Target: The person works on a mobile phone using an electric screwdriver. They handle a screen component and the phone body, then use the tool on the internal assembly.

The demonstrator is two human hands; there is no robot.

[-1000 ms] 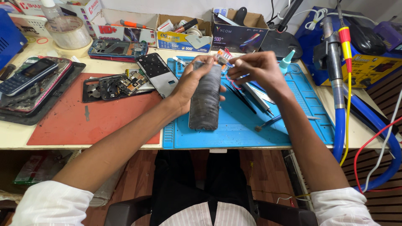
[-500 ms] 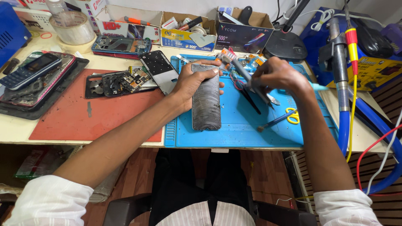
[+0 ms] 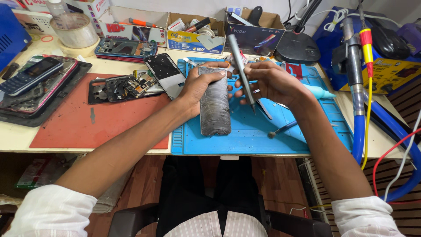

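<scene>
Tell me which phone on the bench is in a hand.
The grey phone on the blue mat, gripped by the left hand. The keypad phone lies untouched on the far-left tray; the others lie apart.

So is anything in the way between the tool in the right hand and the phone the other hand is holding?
Nothing visible. The right hand holds the grey screwdriver just beside the phone, which the left hand grips at its top over the blue mat.

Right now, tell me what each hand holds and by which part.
The left hand grips the grey phone at its upper end. The right hand holds a grey screwdriver around mid-shaft, tip pointing down.
</scene>
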